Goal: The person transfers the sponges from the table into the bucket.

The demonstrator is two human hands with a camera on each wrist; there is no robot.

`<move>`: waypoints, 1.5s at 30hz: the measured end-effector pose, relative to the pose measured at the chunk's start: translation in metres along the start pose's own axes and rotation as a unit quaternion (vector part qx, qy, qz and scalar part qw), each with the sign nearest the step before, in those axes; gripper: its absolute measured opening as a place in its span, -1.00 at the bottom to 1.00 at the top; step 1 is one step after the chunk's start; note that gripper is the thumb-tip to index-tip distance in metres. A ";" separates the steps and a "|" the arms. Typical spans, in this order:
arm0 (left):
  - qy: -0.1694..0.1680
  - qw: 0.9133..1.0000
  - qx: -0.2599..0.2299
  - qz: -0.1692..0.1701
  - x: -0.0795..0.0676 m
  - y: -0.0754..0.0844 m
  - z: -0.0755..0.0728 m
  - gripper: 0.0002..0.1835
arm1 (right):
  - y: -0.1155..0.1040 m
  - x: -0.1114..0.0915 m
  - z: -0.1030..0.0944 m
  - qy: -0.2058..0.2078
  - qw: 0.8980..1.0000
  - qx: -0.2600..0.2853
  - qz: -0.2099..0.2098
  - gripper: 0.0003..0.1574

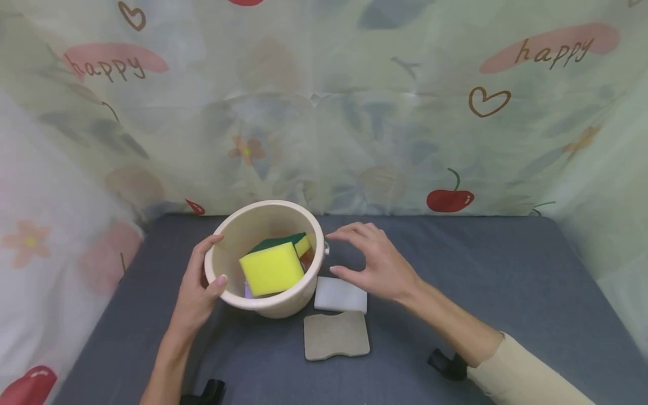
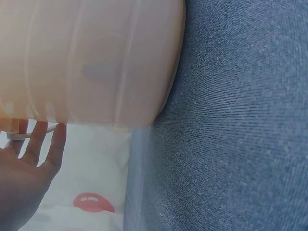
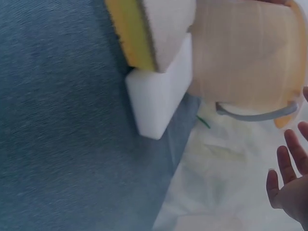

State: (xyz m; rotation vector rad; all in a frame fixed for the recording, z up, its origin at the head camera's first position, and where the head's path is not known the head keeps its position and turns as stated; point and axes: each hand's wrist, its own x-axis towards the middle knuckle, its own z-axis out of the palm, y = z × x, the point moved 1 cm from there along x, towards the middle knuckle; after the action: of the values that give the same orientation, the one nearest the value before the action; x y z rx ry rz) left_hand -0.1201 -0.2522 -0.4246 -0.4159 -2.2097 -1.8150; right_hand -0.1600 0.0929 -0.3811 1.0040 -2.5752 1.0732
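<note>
1. The cream bucket (image 1: 288, 306) is standing on the dark blue cloth (image 1: 471, 275), left of the middle and towards the far edge; its mouth is facing up towards the head camera, so part of the inside is showing.
2. Inside it, a yellow sponge (image 1: 273, 271) is lying uppermost, well below the rim; behind it a green-faced sponge (image 1: 277, 242) is showing a dark green top and a strip of yellow; a purple bit (image 1: 248, 291) is peeping out at the lower left and something reddish (image 1: 307, 259) at the right – both too hidden to name.
3. The left hand (image 1: 197, 287) is gripping the bucket's left side, its thumb lying over the rim; in the left wrist view the other fingers are spreading apart along the outer wall.
4. The right hand (image 1: 379, 261) is hovering at the bucket's right side, thumb and forefinger standing well apart and pinching nothing; whether the forefinger is touching the rim, I cannot tell.
5. The grey handle (image 3: 257, 114) is hanging against the bucket's outside.
6. Outside the bucket, a white block (image 1: 340, 295) is lying just beside its right wall; a grey-topped sponge (image 1: 336, 336) is lying nearer the person – their edges appearing to meet.
</note>
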 end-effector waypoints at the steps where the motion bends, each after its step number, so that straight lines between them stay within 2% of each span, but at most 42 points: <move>1: 0.000 1.000 0.002 0.001 0.000 0.000 0.000 -0.24 | 0.002 -0.002 0.000 -0.002 1.000 -0.002 0.005 -0.35; 7: -0.005 1.000 0.006 -0.001 0.003 0.000 0.001 -0.24 | 0.012 -0.013 -0.001 -0.013 0.999 -0.010 0.030 -0.35; 28: -0.003 1.000 0.012 -0.007 0.001 0.001 0.001 -0.24 | 0.040 -0.044 0.009 -0.050 0.997 -0.030 0.049 -0.35; 38: 0.000 1.000 0.010 -0.004 0.000 0.001 0.000 -0.24 | 0.050 -0.056 0.017 -0.073 0.995 0.016 0.064 -0.30; 45: -0.001 1.000 0.012 -0.003 -0.001 0.001 0.000 -0.25 | 0.056 -0.064 0.023 -0.100 0.991 0.021 0.084 -0.26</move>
State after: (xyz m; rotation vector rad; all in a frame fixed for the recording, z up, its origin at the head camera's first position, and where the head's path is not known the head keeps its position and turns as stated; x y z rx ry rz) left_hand -0.1193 -0.2522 -0.4240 -0.4067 -2.2341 -1.7899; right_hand -0.1459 0.1394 -0.4544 0.9636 -2.8536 1.1233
